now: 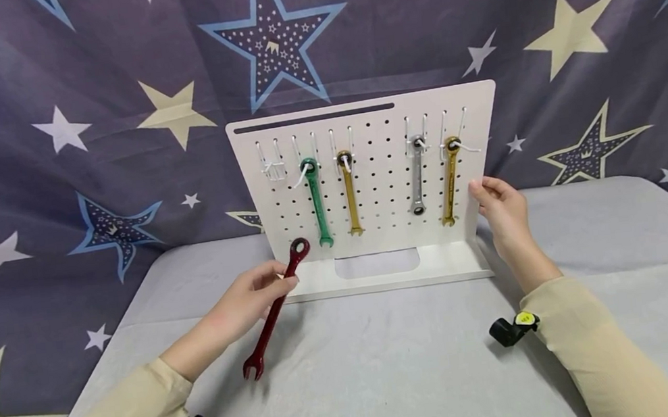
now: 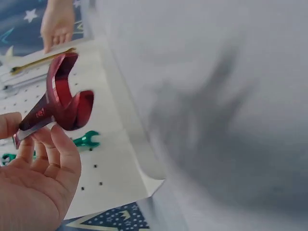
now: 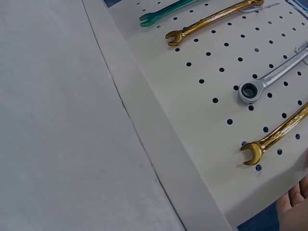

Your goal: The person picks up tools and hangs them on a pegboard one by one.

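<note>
My left hand pinches a red combination wrench by its shaft, ring end up and open end down, in front of the pegboard's lower left. In the left wrist view the wrench's open jaw shows large above the fingers. My right hand holds the right edge of the white pegboard, thumb at the front. On the board's hooks hang a green wrench, a gold wrench, a silver wrench and another gold wrench nearest the right hand.
At the board's far left a white hook carries no wrench. The board's base stands on a table with a light grey cloth. A dark curtain with stars hangs behind. Each wrist bears a small black camera.
</note>
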{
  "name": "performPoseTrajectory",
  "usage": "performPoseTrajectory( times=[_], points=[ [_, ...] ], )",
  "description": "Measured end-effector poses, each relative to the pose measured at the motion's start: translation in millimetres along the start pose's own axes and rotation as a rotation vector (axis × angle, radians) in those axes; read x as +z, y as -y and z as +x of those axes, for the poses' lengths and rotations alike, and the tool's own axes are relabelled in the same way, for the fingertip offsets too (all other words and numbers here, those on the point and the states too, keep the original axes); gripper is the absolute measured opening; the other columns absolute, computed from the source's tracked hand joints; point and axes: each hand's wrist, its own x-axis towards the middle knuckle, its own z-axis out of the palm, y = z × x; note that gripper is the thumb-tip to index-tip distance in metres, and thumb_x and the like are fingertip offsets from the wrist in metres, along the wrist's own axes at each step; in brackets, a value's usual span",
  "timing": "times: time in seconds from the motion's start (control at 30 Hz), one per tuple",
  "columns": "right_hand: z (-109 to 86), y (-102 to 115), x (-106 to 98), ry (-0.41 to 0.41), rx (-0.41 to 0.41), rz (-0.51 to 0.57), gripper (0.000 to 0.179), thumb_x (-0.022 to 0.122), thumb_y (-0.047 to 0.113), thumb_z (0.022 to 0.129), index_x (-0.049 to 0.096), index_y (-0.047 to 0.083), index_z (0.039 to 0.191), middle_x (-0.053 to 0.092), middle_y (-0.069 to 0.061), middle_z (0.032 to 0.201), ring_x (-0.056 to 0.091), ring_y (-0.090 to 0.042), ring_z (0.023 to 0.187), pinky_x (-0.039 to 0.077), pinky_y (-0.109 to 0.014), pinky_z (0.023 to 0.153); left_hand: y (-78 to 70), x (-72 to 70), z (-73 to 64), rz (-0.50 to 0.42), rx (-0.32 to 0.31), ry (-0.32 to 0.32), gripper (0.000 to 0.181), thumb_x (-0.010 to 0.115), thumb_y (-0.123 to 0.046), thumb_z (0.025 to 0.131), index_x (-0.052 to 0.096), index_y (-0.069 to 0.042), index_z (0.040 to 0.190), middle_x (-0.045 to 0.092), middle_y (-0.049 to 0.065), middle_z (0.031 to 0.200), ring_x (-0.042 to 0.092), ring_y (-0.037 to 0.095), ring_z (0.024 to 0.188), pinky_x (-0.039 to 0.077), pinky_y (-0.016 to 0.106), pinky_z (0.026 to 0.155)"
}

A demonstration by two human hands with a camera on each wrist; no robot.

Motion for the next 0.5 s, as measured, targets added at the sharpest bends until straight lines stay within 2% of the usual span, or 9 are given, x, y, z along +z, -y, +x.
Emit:
performPoseTrajectory(
  times=[0.17, 0.37, 0.5],
  points=[
    [-0.4, -0.4, 0.6, -0.004, -0.002, 0.003, 0.014, 0.071, 0.025, 0.094, 0.060, 0.016, 0.098, 0.054, 0.005, 0.090, 0.050, -0.004, 0.082, 0.045, -0.017, 0.073, -7.2, -9.5, -1.1, -0.013, 0.030, -0.093, 0.031, 0.058, -0.026, 0.100, 0.055, -0.002, 0.119, 0.059, 0.005, 0.099, 0.053, 0.017, 0.091, 0.049, 0.034, 0.071],
    [-1.1, -0.5, 1.3, -0.012, -0.006, 0.010, 0.012, 0.070, 0.023, 0.094, 0.060, 0.017, 0.096, 0.055, 0.006, 0.089, 0.050, -0.004, 0.082, 0.045, -0.017, 0.072, -14.9, -16.3, -0.2, 0.008, 0.158, -0.213, 0.023, 0.058, -0.018, 0.102, 0.055, 0.001, 0.114, 0.056, 0.007, 0.088, 0.054, 0.016, 0.073, 0.050, 0.029, 0.063],
    [-1.6, -0.4, 0.9, -0.010, -0.008, 0.005, 0.013, 0.070, 0.023, 0.094, 0.060, 0.016, 0.098, 0.054, 0.005, 0.090, 0.050, -0.004, 0.083, 0.045, -0.017, 0.073, -23.5, -19.1, 2.0, 0.031, 0.192, -0.260, 0.023, 0.058, -0.021, 0.102, 0.054, -0.001, 0.112, 0.055, 0.007, 0.090, 0.054, 0.019, 0.073, 0.050, 0.030, 0.064]
  ],
)
